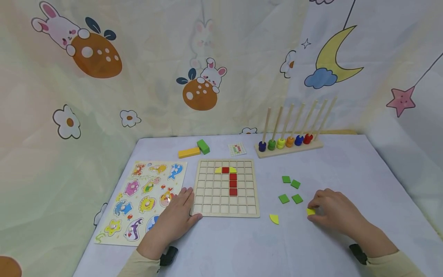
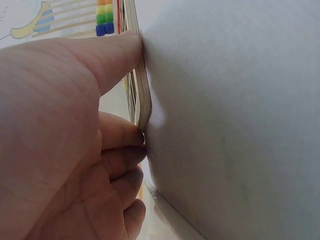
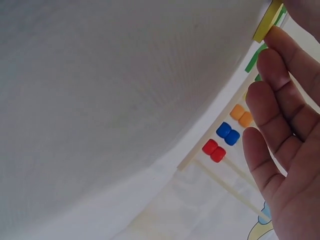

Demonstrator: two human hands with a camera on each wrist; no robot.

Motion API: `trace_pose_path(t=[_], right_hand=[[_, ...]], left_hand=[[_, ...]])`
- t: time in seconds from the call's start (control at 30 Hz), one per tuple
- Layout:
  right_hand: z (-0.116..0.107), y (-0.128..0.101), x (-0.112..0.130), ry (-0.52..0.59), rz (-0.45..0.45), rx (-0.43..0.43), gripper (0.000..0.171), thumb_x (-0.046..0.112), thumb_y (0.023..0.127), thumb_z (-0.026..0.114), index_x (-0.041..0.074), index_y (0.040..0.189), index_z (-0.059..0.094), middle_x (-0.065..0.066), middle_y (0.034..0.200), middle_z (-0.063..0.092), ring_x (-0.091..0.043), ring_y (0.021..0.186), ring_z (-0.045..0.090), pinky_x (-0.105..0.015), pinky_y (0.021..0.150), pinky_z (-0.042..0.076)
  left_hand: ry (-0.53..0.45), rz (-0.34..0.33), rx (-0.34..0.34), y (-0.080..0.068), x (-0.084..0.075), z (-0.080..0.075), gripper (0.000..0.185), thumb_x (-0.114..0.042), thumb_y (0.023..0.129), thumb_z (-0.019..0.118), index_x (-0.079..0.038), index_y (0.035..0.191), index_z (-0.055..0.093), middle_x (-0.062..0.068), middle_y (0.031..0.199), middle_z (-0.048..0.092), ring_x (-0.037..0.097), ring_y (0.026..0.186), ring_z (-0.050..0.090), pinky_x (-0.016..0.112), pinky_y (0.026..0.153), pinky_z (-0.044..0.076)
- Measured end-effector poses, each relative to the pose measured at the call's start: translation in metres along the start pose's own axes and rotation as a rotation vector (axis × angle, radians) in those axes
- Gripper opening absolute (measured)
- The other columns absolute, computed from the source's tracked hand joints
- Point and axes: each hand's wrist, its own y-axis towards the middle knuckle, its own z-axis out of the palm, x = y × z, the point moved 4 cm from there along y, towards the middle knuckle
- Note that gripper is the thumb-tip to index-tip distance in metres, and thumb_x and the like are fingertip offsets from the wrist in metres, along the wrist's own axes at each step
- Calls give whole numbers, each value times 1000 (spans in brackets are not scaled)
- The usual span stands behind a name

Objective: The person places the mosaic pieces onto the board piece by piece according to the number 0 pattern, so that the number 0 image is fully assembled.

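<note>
In the head view my left hand (image 1: 175,218) rests at the lower left corner of a wooden grid board (image 1: 212,200), thumb by the front edge and fingers along the left side. The left wrist view has the thumb and index finger touching the board's edge (image 2: 144,95). Several red squares (image 1: 233,184) and two yellow pieces (image 1: 218,170) lie in its upper cells. My right hand (image 1: 337,214) pinches a yellow tile (image 1: 310,211) between thumb and index finger, close over the table. A yellow quarter-circle tile (image 1: 274,219) and several green square tiles (image 1: 284,199) lie between this hand and the board.
An animal puzzle board (image 1: 119,235) lies partly under the left forearm. Behind the grid are a yellow block (image 1: 189,152), a green block (image 1: 203,146) and a small pattern card (image 1: 237,149). A bead rack (image 1: 290,149) with upright pegs stands at the back right.
</note>
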Motion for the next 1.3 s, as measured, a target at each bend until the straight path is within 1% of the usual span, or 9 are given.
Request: trace_pose_path(t=[0.13, 0.27, 0.5, 0.7, 0.8, 1.0, 1.3], right_hand=[[-1, 0, 1, 7, -15, 25, 25, 38, 70, 96, 27, 88, 82, 17, 85, 65, -10, 84, 59, -36, 73, 53], [-2, 1, 4, 3, -52, 24, 23, 36, 70, 96, 28, 86, 82, 17, 85, 65, -10, 84, 60, -37, 73, 54], [-3, 0, 9, -26, -43, 16, 21, 36, 70, 96, 29, 84, 81, 18, 84, 64, -8, 84, 56, -40, 77, 55], [-8, 3, 13, -34, -54, -1, 22, 37, 71, 95, 28, 85, 81, 16, 85, 64, -9, 84, 56, -42, 79, 56], [-13, 6, 16, -35, -63, -19, 23, 37, 71, 95, 27, 86, 82, 15, 85, 65, -10, 84, 57, -44, 80, 56], [-21, 17, 24, -29, -99, -70, 23, 36, 72, 95, 25, 87, 82, 14, 85, 65, -11, 84, 57, -43, 79, 56], [-26, 39, 44, -30, -163, -118, 23, 34, 74, 95, 22, 88, 82, 11, 85, 65, -12, 84, 56, -42, 79, 55]], left_hand=[[-1, 5, 0, 0, 0, 0, 86, -49, 98, 70, -2, 161, 36, 14, 172, 30, 35, 163, 21, 54, 132, 26], [-9, 10, -6, 0, -1, -1, 85, -47, 98, 70, 0, 161, 36, 16, 172, 31, 36, 162, 22, 54, 131, 27], [-15, 10, -10, -1, -2, -2, 85, -46, 98, 71, 0, 160, 37, 16, 171, 32, 37, 162, 23, 54, 131, 28], [-10, 13, -13, -1, -2, -2, 84, -47, 98, 70, 0, 160, 38, 16, 171, 32, 37, 162, 24, 55, 131, 28], [-11, 13, -13, -1, -2, -2, 85, -47, 98, 71, 0, 160, 38, 16, 171, 32, 36, 162, 23, 54, 131, 28], [-9, 9, -7, 0, -1, -1, 85, -48, 98, 70, -1, 161, 37, 15, 172, 31, 36, 162, 23, 55, 131, 27], [1, 9, 1, 0, -1, -1, 85, -49, 99, 68, -1, 162, 35, 15, 173, 29, 35, 163, 21, 54, 132, 26]])
